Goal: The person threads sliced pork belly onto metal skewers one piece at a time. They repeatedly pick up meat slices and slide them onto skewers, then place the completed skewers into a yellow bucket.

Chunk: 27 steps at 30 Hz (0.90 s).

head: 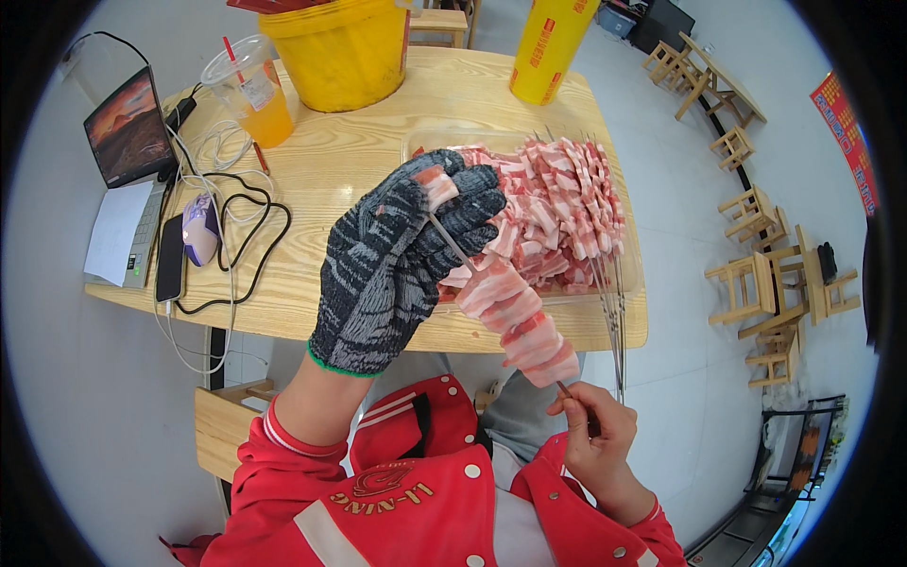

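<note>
My left hand [404, 262] wears a black-and-grey knitted glove and holds a folded piece of raw, fatty meat [437, 187] at one end of a metal skewer [451, 243]. Several folded meat slices [521, 322] are threaded farther down the same skewer. My bare right hand [595, 429] pinches the skewer's other end between thumb and fingers, below the table's front edge. Behind the gloved hand, a clear plastic tray [418, 142] holds loose meat slices and a pile of loaded meat skewers [567, 191], whose bare metal ends stick out over the table edge.
On the wooden table [312, 212] stand a yellow bucket [340, 57], a cup of orange drink [266, 117] and a yellow roll [549, 53]. At left lie a laptop [131, 135], a mouse [200, 230], a phone [171, 259] and tangled cables. Wooden stools [751, 283] stand at right.
</note>
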### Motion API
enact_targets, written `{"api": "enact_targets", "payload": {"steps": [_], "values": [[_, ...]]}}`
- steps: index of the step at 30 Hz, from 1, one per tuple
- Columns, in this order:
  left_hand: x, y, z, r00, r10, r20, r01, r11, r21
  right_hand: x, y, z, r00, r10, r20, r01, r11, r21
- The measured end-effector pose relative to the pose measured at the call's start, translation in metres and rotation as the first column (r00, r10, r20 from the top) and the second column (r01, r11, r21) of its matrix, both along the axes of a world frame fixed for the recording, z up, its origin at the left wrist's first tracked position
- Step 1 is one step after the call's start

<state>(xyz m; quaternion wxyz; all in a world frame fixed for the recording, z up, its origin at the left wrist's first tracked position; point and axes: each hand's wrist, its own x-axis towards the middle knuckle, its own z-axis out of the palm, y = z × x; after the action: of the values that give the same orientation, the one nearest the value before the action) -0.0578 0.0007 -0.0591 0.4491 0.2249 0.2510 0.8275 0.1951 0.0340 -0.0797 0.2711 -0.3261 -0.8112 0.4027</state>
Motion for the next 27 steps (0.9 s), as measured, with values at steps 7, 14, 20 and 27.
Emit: {"api": "enact_targets", "payload": {"steps": [7, 14, 20, 27], "values": [[-0.001, -0.002, 0.004, 0.998, -0.053, 0.025, 0.052, 0.999, 0.011, 0.0, -0.001, -0.001, 1.0, 0.019, -0.023, -0.018, 0.999, 0.045], [0.0, -0.003, 0.005, 0.997, -0.073, -0.001, 0.073, 0.996, -0.053, -0.002, 0.0, -0.005, 0.998, 0.015, -0.063, -0.012, 0.999, 0.04], [0.001, -0.004, 0.005, 0.994, -0.095, -0.05, 0.091, 0.992, -0.084, -0.002, 0.0, -0.007, 0.996, 0.016, -0.084, -0.013, 1.0, 0.027], [0.009, 0.0, 0.006, 0.99, -0.135, -0.026, 0.133, 0.989, -0.062, -0.005, 0.002, 0.002, 0.994, 0.047, -0.095, -0.047, 0.999, -0.001]]}}
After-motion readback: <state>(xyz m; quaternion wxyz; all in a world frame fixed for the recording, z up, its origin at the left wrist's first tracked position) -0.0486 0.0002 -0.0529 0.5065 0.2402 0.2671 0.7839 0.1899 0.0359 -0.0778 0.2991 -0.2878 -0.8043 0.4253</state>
